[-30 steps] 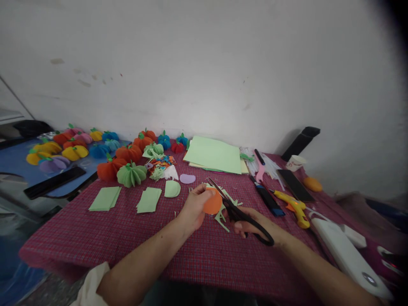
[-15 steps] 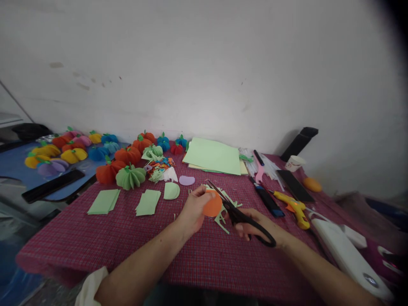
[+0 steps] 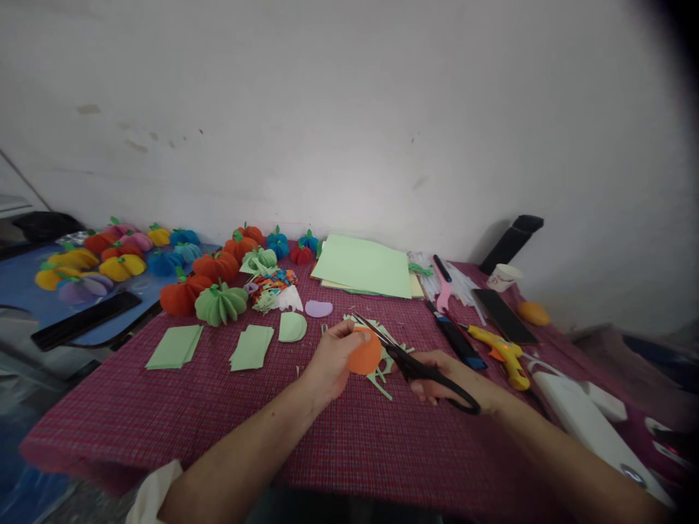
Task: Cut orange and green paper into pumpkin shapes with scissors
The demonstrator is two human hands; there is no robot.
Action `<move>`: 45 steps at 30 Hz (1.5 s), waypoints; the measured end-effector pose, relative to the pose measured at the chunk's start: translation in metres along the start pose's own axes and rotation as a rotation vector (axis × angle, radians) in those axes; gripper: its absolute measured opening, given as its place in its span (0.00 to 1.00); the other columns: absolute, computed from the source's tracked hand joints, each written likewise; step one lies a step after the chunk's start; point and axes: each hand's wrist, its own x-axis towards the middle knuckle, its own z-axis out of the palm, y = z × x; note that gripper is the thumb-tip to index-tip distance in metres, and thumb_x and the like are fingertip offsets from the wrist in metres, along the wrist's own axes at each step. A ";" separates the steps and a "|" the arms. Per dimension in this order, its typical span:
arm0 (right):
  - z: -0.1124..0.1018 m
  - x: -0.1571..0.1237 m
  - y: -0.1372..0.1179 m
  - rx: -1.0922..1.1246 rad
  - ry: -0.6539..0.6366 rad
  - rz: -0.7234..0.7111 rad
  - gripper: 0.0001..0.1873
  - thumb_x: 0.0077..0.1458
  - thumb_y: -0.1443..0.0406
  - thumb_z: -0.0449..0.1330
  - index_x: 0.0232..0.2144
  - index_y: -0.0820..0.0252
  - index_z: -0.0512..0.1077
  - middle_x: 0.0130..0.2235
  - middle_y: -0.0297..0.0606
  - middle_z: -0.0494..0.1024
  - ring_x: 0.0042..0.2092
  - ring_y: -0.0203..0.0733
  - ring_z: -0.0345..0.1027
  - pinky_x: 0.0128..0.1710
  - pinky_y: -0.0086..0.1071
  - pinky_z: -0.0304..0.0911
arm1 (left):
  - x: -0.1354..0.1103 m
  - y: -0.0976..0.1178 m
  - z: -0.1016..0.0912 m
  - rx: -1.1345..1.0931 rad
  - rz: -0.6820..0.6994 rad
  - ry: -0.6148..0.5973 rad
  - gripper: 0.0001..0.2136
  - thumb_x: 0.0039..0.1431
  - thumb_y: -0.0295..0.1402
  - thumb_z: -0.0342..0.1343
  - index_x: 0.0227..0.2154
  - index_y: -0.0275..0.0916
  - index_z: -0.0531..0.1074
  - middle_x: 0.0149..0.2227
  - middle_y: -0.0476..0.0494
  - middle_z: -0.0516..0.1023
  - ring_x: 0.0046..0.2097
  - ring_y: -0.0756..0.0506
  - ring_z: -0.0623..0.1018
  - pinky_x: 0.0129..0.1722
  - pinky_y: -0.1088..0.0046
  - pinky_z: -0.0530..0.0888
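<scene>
My left hand (image 3: 330, 358) pinches a round piece of orange paper (image 3: 365, 353) by its upper left edge. In my right hand (image 3: 437, 375) is a pair of black-handled scissors (image 3: 434, 372), fingers through the handles. The blades point up and left, lying along the upper right edge of the orange paper; whether they touch it I cannot tell. Curly light green paper scraps (image 3: 382, 386) lie on the table just beneath. Left of my left hand are a rounded green paper stack (image 3: 293, 327) and a lilac paper piece (image 3: 319, 308).
Two stacks of green rectangles (image 3: 252, 347) lie left. Paper pumpkins (image 3: 221, 303) in several colours stand behind them, near a scrap heap (image 3: 276, 284). Large green sheets (image 3: 363, 266) lie at the back. Rightward are a cutter knife (image 3: 459, 340), yellow glue gun (image 3: 502, 353), phone (image 3: 503, 315) and paper cup (image 3: 503, 277).
My right hand and the scissors have shifted slightly right, and the blades look closer together. The left hand keeps its hold on the orange paper, which has barely moved.
</scene>
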 end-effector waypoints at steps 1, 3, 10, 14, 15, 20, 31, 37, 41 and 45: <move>-0.002 0.000 -0.001 -0.013 -0.003 0.006 0.22 0.48 0.59 0.58 0.45 0.64 0.66 0.23 0.29 0.63 0.21 0.27 0.54 0.19 0.23 0.52 | 0.000 0.000 0.000 0.001 -0.004 -0.005 0.08 0.39 0.31 0.60 0.20 0.36 0.65 0.20 0.51 0.70 0.21 0.52 0.69 0.22 0.75 0.65; -0.004 -0.001 -0.004 -0.039 -0.008 0.012 0.21 0.49 0.59 0.58 0.44 0.63 0.67 0.23 0.29 0.62 0.21 0.27 0.53 0.19 0.22 0.52 | 0.000 0.000 0.001 0.005 -0.010 -0.012 0.09 0.39 0.30 0.60 0.19 0.36 0.64 0.19 0.51 0.70 0.22 0.51 0.69 0.22 0.75 0.65; -0.013 -0.004 -0.013 -0.116 -0.040 0.023 0.20 0.50 0.58 0.57 0.42 0.65 0.67 0.21 0.27 0.59 0.20 0.27 0.51 0.19 0.23 0.49 | -0.001 0.001 0.001 0.015 -0.026 -0.007 0.09 0.39 0.30 0.60 0.18 0.36 0.64 0.19 0.50 0.70 0.22 0.51 0.70 0.23 0.74 0.66; -0.020 -0.004 -0.017 -0.170 -0.098 0.027 0.19 0.50 0.58 0.56 0.42 0.64 0.67 0.24 0.28 0.58 0.22 0.28 0.50 0.20 0.23 0.50 | -0.001 0.001 0.001 0.042 -0.054 0.005 0.08 0.38 0.29 0.60 0.18 0.35 0.65 0.19 0.49 0.71 0.22 0.51 0.70 0.23 0.75 0.65; -0.022 -0.004 -0.018 -0.189 -0.115 0.007 0.19 0.50 0.58 0.56 0.42 0.64 0.67 0.25 0.29 0.59 0.23 0.28 0.50 0.22 0.23 0.50 | -0.001 0.001 0.002 0.050 -0.058 0.008 0.08 0.37 0.29 0.60 0.18 0.35 0.65 0.19 0.49 0.71 0.22 0.51 0.70 0.23 0.75 0.65; -0.028 -0.004 -0.020 -0.271 -0.155 -0.046 0.20 0.51 0.59 0.56 0.45 0.62 0.66 0.28 0.32 0.60 0.28 0.32 0.52 0.26 0.26 0.53 | -0.001 0.002 0.004 0.074 -0.083 0.037 0.08 0.35 0.29 0.61 0.18 0.35 0.66 0.20 0.48 0.72 0.22 0.51 0.70 0.24 0.75 0.64; -0.029 -0.002 -0.021 -0.337 -0.139 -0.047 0.19 0.51 0.58 0.56 0.43 0.61 0.68 0.28 0.32 0.60 0.27 0.32 0.52 0.25 0.25 0.53 | -0.001 0.002 0.005 0.085 -0.115 0.065 0.08 0.33 0.28 0.61 0.17 0.34 0.67 0.19 0.47 0.72 0.21 0.51 0.70 0.23 0.75 0.63; -0.033 -0.004 -0.024 -0.418 -0.123 -0.050 0.16 0.50 0.57 0.55 0.36 0.63 0.69 0.25 0.31 0.57 0.26 0.31 0.49 0.23 0.26 0.51 | 0.000 0.001 0.004 0.088 -0.123 0.060 0.08 0.33 0.28 0.62 0.17 0.34 0.68 0.19 0.48 0.72 0.21 0.52 0.69 0.24 0.75 0.63; -0.036 -0.004 -0.024 -0.423 -0.143 -0.035 0.15 0.50 0.57 0.55 0.35 0.64 0.69 0.24 0.30 0.56 0.25 0.30 0.46 0.22 0.25 0.48 | 0.001 -0.001 0.003 0.099 -0.125 0.048 0.08 0.33 0.28 0.62 0.17 0.34 0.68 0.19 0.48 0.72 0.21 0.51 0.69 0.24 0.75 0.63; -0.039 -0.003 -0.025 -0.407 -0.152 -0.036 0.16 0.49 0.58 0.56 0.38 0.63 0.69 0.23 0.29 0.57 0.24 0.30 0.47 0.21 0.25 0.48 | 0.001 -0.002 0.002 0.109 -0.129 0.047 0.07 0.33 0.28 0.62 0.17 0.34 0.69 0.19 0.48 0.72 0.22 0.51 0.70 0.24 0.74 0.63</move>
